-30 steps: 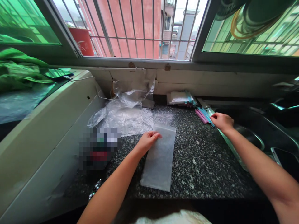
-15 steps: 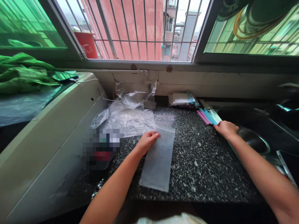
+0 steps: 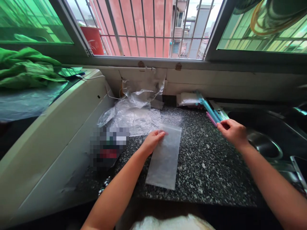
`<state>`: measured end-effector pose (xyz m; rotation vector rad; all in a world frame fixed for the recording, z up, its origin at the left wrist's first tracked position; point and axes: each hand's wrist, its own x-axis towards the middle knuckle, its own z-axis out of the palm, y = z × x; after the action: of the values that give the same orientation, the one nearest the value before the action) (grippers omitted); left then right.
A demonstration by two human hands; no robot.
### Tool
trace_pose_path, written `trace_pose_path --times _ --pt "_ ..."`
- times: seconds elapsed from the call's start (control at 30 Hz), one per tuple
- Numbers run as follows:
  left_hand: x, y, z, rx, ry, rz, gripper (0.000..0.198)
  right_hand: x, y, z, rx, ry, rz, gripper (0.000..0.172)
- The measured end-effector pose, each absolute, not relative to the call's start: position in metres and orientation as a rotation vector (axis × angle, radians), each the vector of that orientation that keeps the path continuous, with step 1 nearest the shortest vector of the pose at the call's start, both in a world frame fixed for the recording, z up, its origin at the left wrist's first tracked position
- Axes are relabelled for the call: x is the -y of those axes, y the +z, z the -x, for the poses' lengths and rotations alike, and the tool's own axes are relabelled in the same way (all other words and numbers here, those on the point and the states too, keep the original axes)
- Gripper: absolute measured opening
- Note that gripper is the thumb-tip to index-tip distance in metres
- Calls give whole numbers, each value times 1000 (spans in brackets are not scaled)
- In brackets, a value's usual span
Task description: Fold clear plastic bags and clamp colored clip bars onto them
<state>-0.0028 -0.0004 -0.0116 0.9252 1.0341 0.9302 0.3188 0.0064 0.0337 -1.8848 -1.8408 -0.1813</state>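
My left hand pinches the upper left edge of a frosted clear plastic bag, which hangs over the speckled counter. On the right, my right hand is closed on the near end of a slim light-blue plastic stick. The stick is raised and slants away to the upper left; its exact kind I cannot make out. Under and beside it lie more blue sticks and a pink stick at the sink's edge. A stack of filled clear packets lies by the wall behind.
Crumpled clear plastic wrap covers the counter's back left, with a blurred-out object in front. A white appliance borders the left. At the right are a dark sink with a metal bowl and a dark flat device.
My right hand has lifted a blue stick off the pile, its far end now tilted up toward the packets. My left hand still holds the bag. The view has shifted slightly.
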Motion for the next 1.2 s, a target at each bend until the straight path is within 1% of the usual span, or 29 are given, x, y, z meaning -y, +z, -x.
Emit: trace_pose_path --times 0.17,0.3,0.5,0.6,0.83,1.0,1.07,1.2 --pt "1 -10 4 -1023 910 -950 31 17 36 -257 2043 94 1267 21" --pt "2 -8 5 -1007 918 -974 25 28 30 -226 2105 281 1049 18" --pt "4 -6 6 -871 905 -1014 28 30 14 -223 2041 610 1148 21" --pt "6 -4 4 -893 892 -1046 22 29 10 -226 2007 720 1161 25" --pt "9 -2 2 -925 882 -1132 17 26 3 -231 2029 786 1210 28" --pt "10 0 4 -902 893 -1197 14 24 -1 -232 2020 765 1253 26" --pt "10 -1 5 -886 895 -1203 20 25 -1 -231 1989 772 1261 25" --pt "9 -6 4 -928 918 -1125 49 26 -2 -229 1963 775 1258 22"
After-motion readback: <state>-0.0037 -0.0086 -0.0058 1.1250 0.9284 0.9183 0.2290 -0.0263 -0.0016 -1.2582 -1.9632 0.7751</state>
